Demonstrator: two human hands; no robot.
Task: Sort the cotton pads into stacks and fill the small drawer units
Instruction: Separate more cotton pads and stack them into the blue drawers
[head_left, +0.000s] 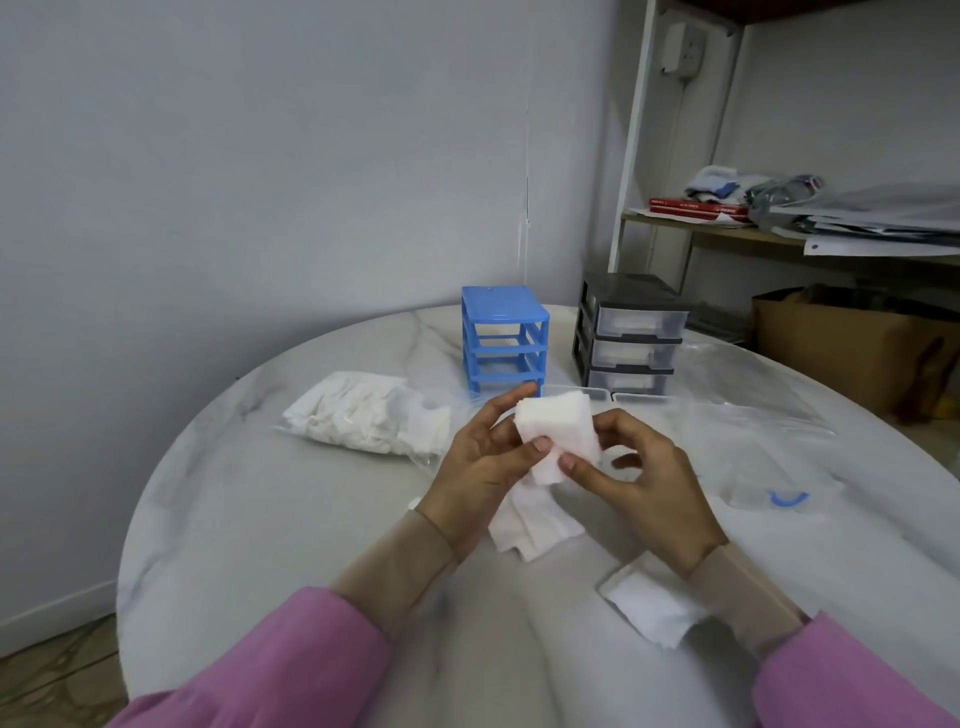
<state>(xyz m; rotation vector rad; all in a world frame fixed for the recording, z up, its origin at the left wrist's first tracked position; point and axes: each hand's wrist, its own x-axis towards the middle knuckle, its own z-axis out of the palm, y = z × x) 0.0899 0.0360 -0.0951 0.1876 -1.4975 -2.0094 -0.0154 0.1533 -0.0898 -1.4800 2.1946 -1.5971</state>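
Round marble-look table (270, 519), seen from above. Going left to right:

Over at about 10 o'clock, a clear bag of cotton pads (363, 413) lying flat, stuffed pretty full, mouth end pointing toward the middle.

Straight up at 12 o'clock, a blue drawer frame (504, 340) standing upright with its slots bare, no drawers in them. Just right of it, around 1 o'clock, a black drawer unit (628, 332) with three clear drawers pushed in, white stuff showing through each front. Couple of clear drawers (597, 392) sitting on the table right in front of the two units, mostly hidden behind the hands.

Dead centre, raised off the table: a stack of pads (558, 434) pinched from both sides. Left hand (485, 467) wrapped round the left edge, thumb on the front face, fingers behind. Right hand (649, 478) gripping the lower right corner, thumb pressed on the front, remaining fingers curled.

Right under the hands, at 6 o'clock from the stack, a loose pile of pads (535, 530) lying on the table. More pads (649, 603) flat at about 5 o'clock, partly tucked under the right sleeve.

Out at 3 o'clock, an empty-looking clear bag (753, 415) spread flat, and a small blue curved piece (789, 500) near it, can't tell what.
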